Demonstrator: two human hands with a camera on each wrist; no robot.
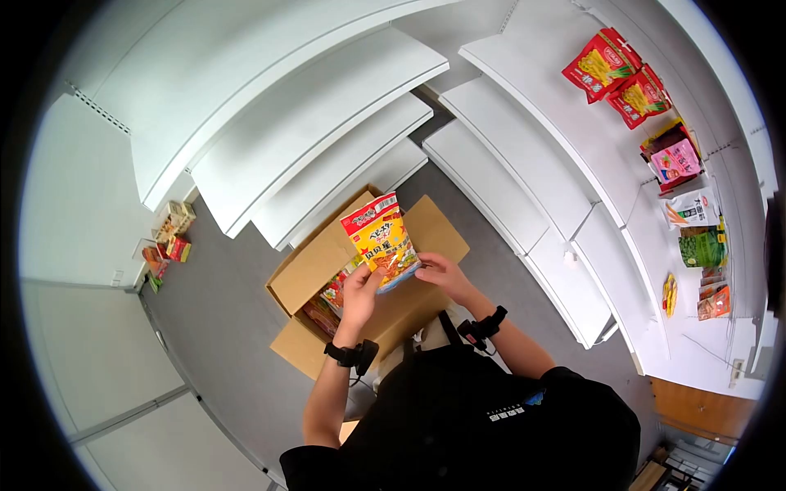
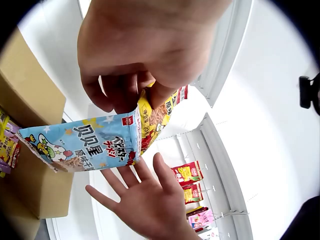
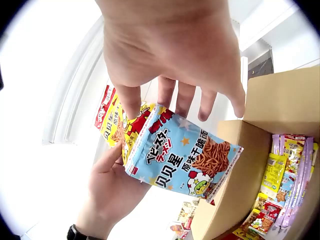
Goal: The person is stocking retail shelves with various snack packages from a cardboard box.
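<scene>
A yellow snack bag (image 1: 379, 236) with a red top is held up over an open cardboard box (image 1: 440, 233). My left hand (image 1: 360, 295) grips it at its lower left, thumb on the front. In both wrist views a light blue noodle-snack packet (image 3: 187, 155) extends from the yellow packaging, toward the box. My right hand (image 1: 444, 276) is at the bag's lower right edge. Its fingers (image 2: 127, 176) are spread and fairly straight, right beside the blue packet, not curled round it. Several colourful snack packets (image 3: 275, 185) lie inside the box.
White shelf units (image 1: 327, 98) stand ahead and on the right. Red snack bags (image 1: 604, 65), a pink packet (image 1: 676, 161) and a green packet (image 1: 702, 247) sit on the right-hand shelf. More packets (image 1: 172, 233) are on the grey floor (image 1: 221, 303) at left.
</scene>
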